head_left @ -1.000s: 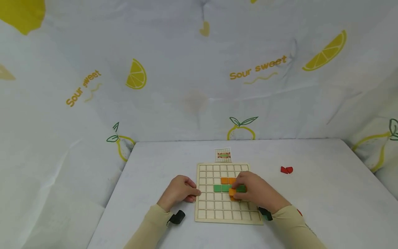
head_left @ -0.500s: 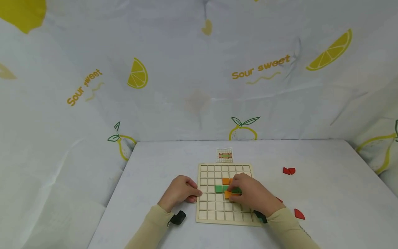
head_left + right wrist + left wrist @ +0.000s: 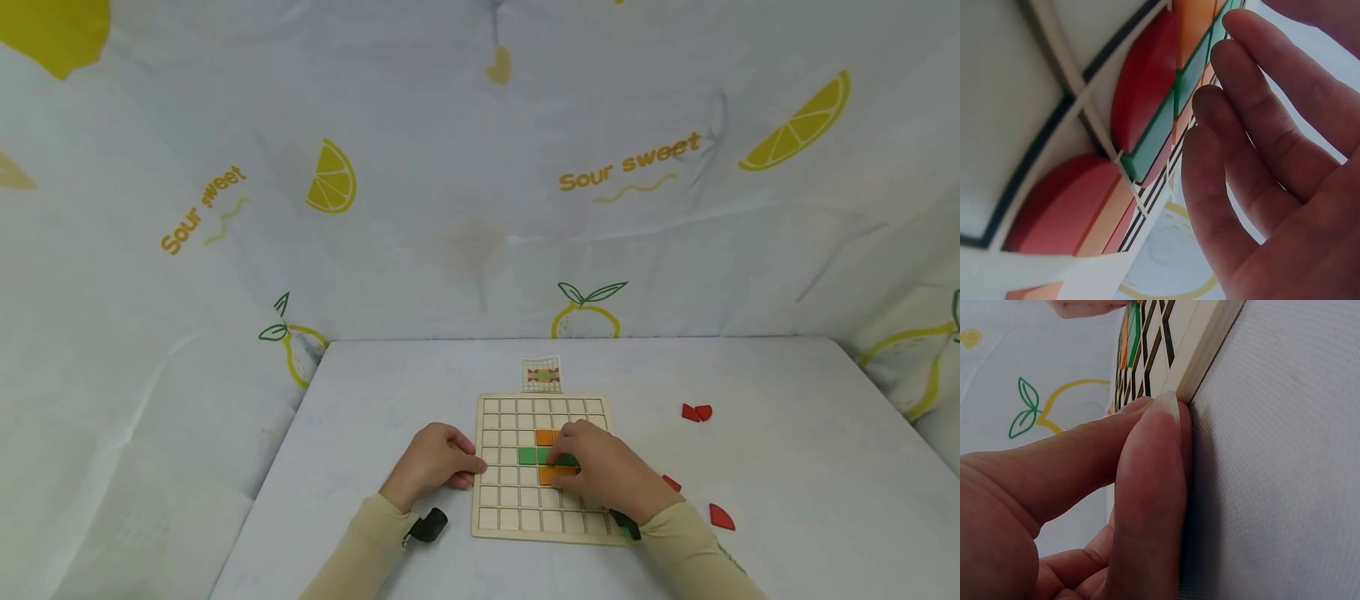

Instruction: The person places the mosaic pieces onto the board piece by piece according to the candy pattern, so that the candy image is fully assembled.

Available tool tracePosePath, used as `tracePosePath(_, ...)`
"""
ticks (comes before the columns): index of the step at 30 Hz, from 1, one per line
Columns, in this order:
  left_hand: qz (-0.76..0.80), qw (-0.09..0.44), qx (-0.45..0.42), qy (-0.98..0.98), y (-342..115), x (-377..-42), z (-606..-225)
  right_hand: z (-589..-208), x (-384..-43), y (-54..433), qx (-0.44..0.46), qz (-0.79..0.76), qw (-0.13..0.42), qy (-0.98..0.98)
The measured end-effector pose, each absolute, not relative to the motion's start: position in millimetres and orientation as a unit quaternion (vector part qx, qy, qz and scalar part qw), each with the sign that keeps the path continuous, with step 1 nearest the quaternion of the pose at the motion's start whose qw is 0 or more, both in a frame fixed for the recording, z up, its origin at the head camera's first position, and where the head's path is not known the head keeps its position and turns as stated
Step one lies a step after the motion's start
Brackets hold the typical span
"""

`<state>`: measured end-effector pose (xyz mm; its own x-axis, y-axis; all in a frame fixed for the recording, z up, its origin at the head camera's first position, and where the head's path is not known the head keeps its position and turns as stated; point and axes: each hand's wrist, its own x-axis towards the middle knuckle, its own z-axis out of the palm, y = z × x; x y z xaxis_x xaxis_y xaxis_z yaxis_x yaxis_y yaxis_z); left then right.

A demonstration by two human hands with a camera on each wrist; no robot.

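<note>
My left hand [image 3: 438, 458] pinches the left edge of the pale wooden grid board [image 3: 510, 521] between thumb and fingers. My right hand [image 3: 611, 467] is over the board's middle, fingertips at an orange tile [image 3: 548, 476] that lies flat in a cell below the green row. In the right wrist view its fingers [image 3: 1279, 125] are extended, and the thumb is out of sight. A green tile [image 3: 527, 456] and another orange tile [image 3: 544, 437] sit in nearby cells. Red rounded pieces [image 3: 1147, 81] and a green tile [image 3: 1150, 137] on the board are hidden under this hand in the head view.
A small printed pattern card [image 3: 542, 375] lies just behind the board. To the right on the white table [image 3: 787, 433] are several loose red pieces, including a quarter-round piece [image 3: 722, 517] and a pair of red pieces [image 3: 697, 412].
The orange tile held up in my right hand has moved left and down into its cell and now lies flat. My left hand has stayed at the board's edge.
</note>
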<state>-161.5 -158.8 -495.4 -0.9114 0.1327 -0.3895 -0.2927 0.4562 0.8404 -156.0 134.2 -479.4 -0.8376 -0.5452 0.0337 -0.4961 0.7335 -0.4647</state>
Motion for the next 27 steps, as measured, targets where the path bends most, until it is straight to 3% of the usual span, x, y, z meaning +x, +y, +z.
tracePosePath(15,0.519,0.208,-0.047,0.828,-159.2,-162.3,-496.2,-475.3,-155.7,137.3,-0.263,-0.243,0.060,0.932)
tracePosePath(27,0.513,0.207,-0.049,0.832,-158.2,-161.0,-494.6,-463.6,-164.1,197.6,-0.158,-0.274,0.091,0.944)
